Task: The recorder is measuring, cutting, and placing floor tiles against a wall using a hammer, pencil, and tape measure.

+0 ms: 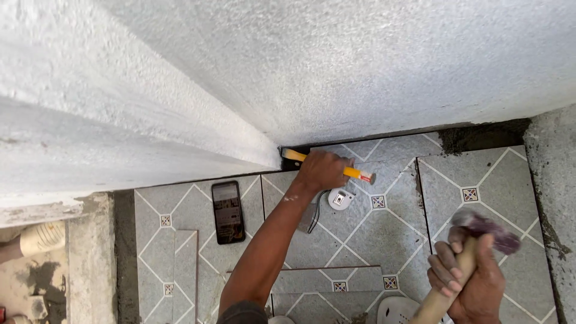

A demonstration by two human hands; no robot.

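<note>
Most patterned floor tiles [360, 228] are laid, but I judge the corner unfinished: my left hand [321, 171] is wrapped tight round a yellow-handled chisel [354, 173] whose tip sits at the wall [360, 72] base, dark mortar showing beyond it. My right hand [468, 282], nearer me, clenches a hammer [480, 231] raised over open tile, a phone [228, 211] lying left of my forearm.

The chisel [327, 164] tip is hidden in the dark gap under the wall [336, 66]. The hammer [480, 227] head is motion-blurred, its handle cut off by the bottom edge. The phone [228, 211] screen is too small to read.
</note>
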